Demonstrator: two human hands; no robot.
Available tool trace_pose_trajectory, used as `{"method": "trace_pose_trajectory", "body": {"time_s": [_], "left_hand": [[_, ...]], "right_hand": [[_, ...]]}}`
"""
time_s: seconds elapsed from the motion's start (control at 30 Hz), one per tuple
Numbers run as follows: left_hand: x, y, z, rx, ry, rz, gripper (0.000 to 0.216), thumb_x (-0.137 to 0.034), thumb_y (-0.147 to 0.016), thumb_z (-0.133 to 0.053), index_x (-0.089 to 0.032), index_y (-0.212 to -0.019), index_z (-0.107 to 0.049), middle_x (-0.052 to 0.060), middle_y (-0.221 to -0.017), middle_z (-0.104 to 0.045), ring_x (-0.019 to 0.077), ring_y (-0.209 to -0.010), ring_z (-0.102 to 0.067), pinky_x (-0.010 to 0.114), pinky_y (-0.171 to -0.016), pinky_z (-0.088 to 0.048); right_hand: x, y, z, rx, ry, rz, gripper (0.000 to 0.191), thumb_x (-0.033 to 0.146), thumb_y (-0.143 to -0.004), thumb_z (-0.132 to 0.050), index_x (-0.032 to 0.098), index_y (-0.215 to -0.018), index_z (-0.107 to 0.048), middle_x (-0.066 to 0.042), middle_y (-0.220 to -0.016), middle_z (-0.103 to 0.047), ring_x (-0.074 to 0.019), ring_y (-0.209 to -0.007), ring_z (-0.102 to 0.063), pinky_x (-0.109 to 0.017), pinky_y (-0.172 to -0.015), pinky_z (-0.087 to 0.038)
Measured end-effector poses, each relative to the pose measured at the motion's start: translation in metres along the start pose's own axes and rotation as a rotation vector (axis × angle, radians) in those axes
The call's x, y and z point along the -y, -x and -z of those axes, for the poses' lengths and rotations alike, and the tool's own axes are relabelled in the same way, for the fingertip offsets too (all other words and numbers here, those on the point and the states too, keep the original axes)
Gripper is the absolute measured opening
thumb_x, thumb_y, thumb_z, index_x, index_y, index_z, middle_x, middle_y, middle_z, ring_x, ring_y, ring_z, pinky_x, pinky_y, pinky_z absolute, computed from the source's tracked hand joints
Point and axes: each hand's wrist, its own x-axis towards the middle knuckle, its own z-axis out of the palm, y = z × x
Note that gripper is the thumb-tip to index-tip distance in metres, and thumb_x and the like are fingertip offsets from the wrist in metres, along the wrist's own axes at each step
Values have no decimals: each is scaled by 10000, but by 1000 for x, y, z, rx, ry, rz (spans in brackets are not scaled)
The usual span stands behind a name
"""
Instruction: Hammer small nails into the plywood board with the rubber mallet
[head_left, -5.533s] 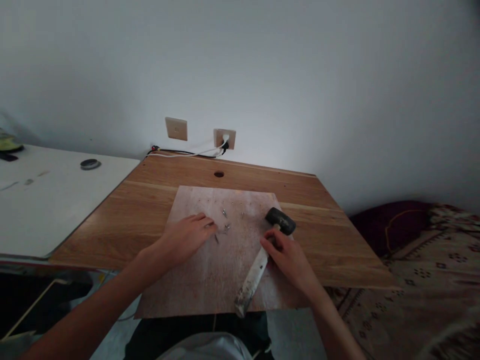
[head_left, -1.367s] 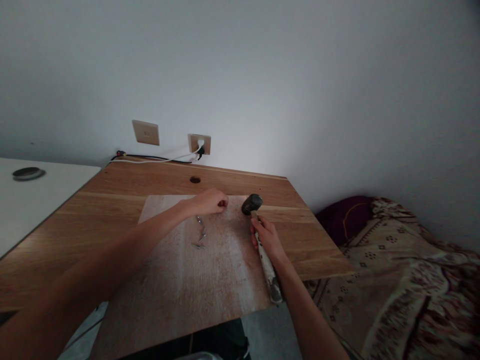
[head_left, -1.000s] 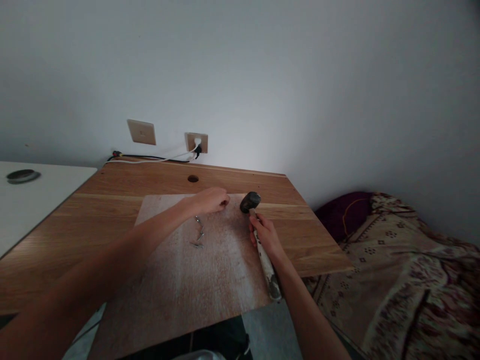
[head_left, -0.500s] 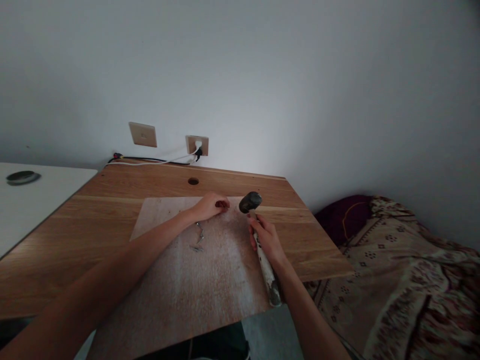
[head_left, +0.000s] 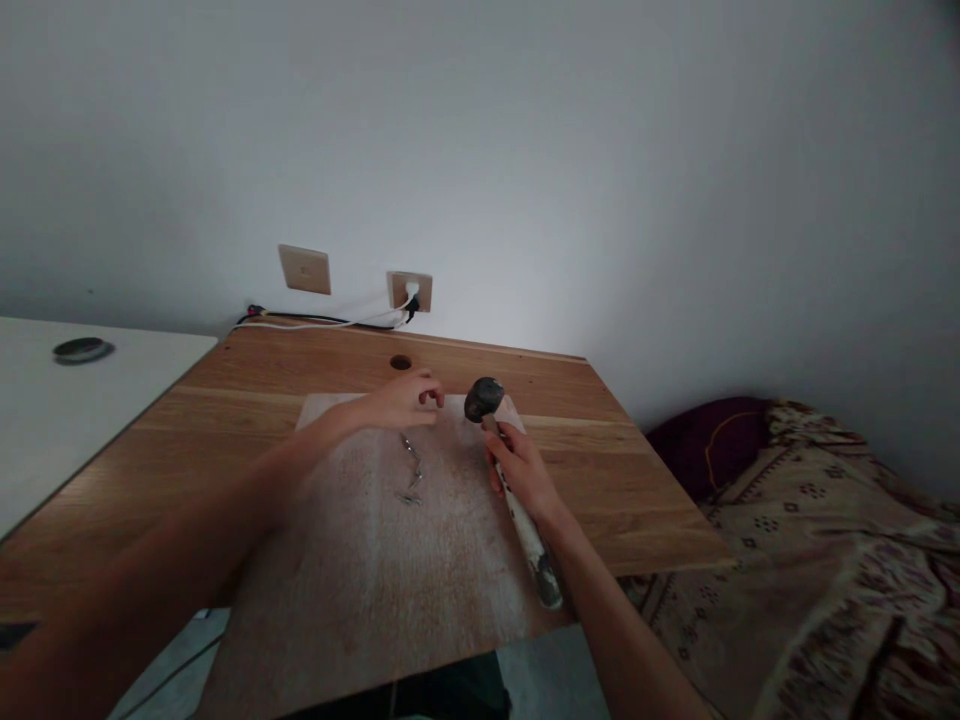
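My right hand (head_left: 523,468) is wrapped around the pale, worn handle of a mallet (head_left: 484,399), close below its dark head. The mallet is tilted over the right part of a whitish wooden board (head_left: 390,580). My left hand (head_left: 409,400) hovers near the board's far edge, left of the mallet head. Its fingers are apart and slightly curled, and I see nothing in them. Several small metal nails or screws (head_left: 413,470) lie on the board just below my left hand; their exact kind is too small to tell.
The board rests on a brown wooden desk (head_left: 630,490) with a round cable hole. Behind it, a plugged wall socket (head_left: 410,291) trails cables (head_left: 322,322). A white table (head_left: 135,400) at the left carries a dark round object (head_left: 82,350). Patterned bedding (head_left: 787,560) lies at the right.
My left hand has lifted and moved left, away from the mallet head, with its fingers spreading from a pinch. The mallet has barely shifted. The whole view has turned slightly left.
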Motion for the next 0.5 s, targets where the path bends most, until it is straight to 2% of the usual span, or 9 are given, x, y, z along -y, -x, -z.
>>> {"method": "trace_pose_trajectory", "body": {"time_s": [0.1,0.17,0.27,0.37,0.5], "left_hand": [[2,22,21,246,-8,-28,214,-237,-750,-697,-182,-953,-736,41,-994,-640,172,-836,-630,259,-742,-487],[2,32,23,312,10,-16,207,-177,-712,-685,-182,-913,-736,26,-945,-640,158,-799,-621,242,-714,-469],[2,39,16,307,65,-9,186,-111,-688,-645,-177,-839,-731,12,-870,-645,139,-749,-611,226,-691,-450],[4,37,10,276,96,3,131,-115,-711,-648,-175,-808,-713,1,-812,-659,131,-711,-608,222,-671,-440],[5,23,6,140,94,29,102,-128,-779,-627,-181,-845,-684,-18,-756,-678,125,-666,-606,225,-657,-434]], "right_hand": [[2,6,4,29,-32,-20,421,631,-808,-673,234,-798,-534,66,-636,-540,-89,-340,-457,-243,-315,-369],[3,13,9,-2,-63,-21,436,641,-795,-687,229,-800,-545,62,-642,-551,-85,-336,-453,-240,-312,-372],[0,24,18,-93,-74,-28,444,642,-785,-704,221,-814,-565,53,-646,-565,-83,-329,-452,-235,-307,-365],[-7,31,28,-162,-84,-38,455,642,-761,-725,217,-831,-576,54,-635,-568,-84,-316,-451,-229,-301,-354],[-19,31,32,-188,-118,-73,467,635,-724,-742,215,-843,-576,65,-612,-553,-79,-303,-435,-220,-292,-336]]}}
